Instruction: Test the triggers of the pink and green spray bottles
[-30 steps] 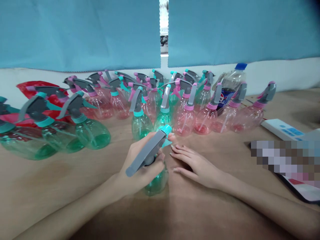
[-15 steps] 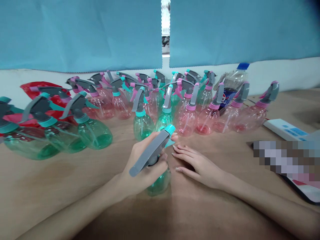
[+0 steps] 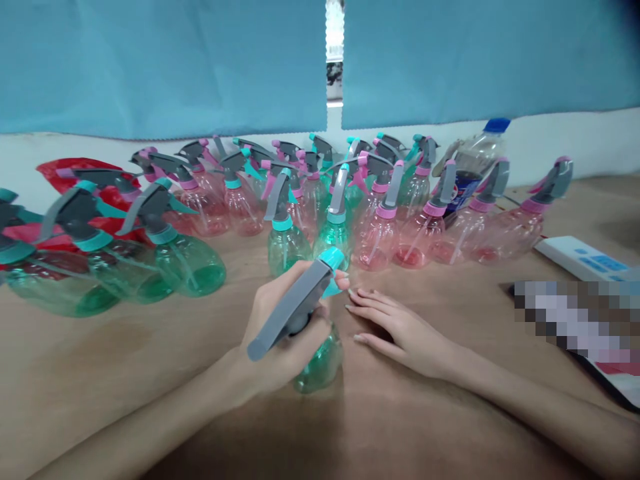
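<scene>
My left hand (image 3: pixel 285 333) is wrapped round the neck of a green spray bottle (image 3: pixel 320 363) with a grey and turquoise trigger head, which tilts a little toward me. Its collar is hidden behind my fingers. To the right, my right hand (image 3: pixel 400 327) lies on the table, fingers stretched out and holding nothing. Just beyond my left hand stand two more green spray bottles (image 3: pixel 287 250). Pink spray bottles (image 3: pixel 375 243) line up to their right, and several green ones (image 3: pixel 190 263) are at the left.
Further spray bottles (image 3: pixel 245 207) crowd the back of the table (image 3: pixel 175 380). A cola bottle with a blue cap (image 3: pixel 497 125) stands at the back right. Red plastic (image 3: pixel 80 167) lies at the left. A white device (image 3: pixel 580 257) and a blurred-out flat object (image 3: pixel 610 373) are at the right.
The held spray bottle's head has tipped slightly to the left with my left hand. My right hand rests much as before. The view has shifted a little.
</scene>
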`<state>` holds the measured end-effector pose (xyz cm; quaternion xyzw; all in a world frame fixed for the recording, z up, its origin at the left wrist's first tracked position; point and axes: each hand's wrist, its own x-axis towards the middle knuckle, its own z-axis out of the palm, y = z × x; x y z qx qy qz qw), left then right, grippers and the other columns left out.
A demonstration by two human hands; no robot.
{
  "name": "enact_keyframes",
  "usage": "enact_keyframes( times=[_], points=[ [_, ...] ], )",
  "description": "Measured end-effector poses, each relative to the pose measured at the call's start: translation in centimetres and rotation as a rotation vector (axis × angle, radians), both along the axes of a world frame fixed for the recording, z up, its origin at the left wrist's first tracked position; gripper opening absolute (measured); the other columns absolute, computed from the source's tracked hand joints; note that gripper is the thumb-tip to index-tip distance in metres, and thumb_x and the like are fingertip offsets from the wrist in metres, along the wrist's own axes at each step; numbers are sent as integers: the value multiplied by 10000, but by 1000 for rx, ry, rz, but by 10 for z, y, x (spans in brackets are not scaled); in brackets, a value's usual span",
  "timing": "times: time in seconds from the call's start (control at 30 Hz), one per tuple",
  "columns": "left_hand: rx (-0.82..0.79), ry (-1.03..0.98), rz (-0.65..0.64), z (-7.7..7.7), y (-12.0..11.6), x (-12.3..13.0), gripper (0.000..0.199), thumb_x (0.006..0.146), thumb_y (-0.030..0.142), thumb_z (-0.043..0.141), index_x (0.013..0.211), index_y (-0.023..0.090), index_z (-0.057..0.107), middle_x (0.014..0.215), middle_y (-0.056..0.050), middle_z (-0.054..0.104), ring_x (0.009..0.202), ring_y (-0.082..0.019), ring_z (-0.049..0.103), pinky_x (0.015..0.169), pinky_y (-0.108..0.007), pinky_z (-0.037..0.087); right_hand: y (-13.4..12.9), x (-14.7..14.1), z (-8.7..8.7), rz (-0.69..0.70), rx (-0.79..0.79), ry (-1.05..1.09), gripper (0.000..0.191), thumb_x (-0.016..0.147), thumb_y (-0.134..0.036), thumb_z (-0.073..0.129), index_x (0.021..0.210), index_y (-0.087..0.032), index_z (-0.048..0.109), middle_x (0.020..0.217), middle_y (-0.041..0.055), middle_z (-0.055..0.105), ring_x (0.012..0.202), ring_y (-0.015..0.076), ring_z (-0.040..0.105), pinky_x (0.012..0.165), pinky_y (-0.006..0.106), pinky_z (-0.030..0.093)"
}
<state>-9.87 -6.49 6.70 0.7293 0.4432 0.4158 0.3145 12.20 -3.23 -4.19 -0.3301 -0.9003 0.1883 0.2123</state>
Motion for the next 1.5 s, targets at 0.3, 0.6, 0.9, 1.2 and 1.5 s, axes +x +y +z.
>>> enact_keyframes(
  times=[0.3,0.6,0.9,1.2,1.5],
  points=[
    [15,-26,-10,-3,-2,-2,175,710,118,543,864,168,609,884,-38,685,795,-183,665,733,-290,521,0,0,0,-8,10,-3,486,953,-452,494,1385,-230,508,1438,82,508,1385,268,390,1142,509,336],
    [24,52,-77,5,1,-3,237,683,101,512,893,167,598,754,-1,625,622,-139,568,599,-261,478,0,1,-2,-7,18,-22,481,960,-454,476,1372,-209,518,1452,84,492,1385,263,391,1137,507,347],
    [-50,46,-61,-2,0,-4,424,724,162,515,1139,186,594,679,32,564,544,-120,505,542,-246,427,0,0,0,-7,15,-18,481,960,-463,473,1359,-202,532,1442,89,505,1391,263,380,1145,504,332],
    [-33,32,2,-6,-2,-2,346,735,124,511,1070,177,578,697,41,557,576,-102,513,556,-219,440,0,0,1,-4,21,-63,506,970,-478,438,1357,-165,530,1456,100,486,1404,257,358,1151,482,329],
    [91,87,87,-7,-2,1,211,736,123,516,930,202,539,730,38,522,602,-104,499,604,-233,446,0,0,2,-6,9,-57,512,969,-480,438,1358,-160,529,1450,104,492,1404,261,357,1150,492,328]
  ],
)
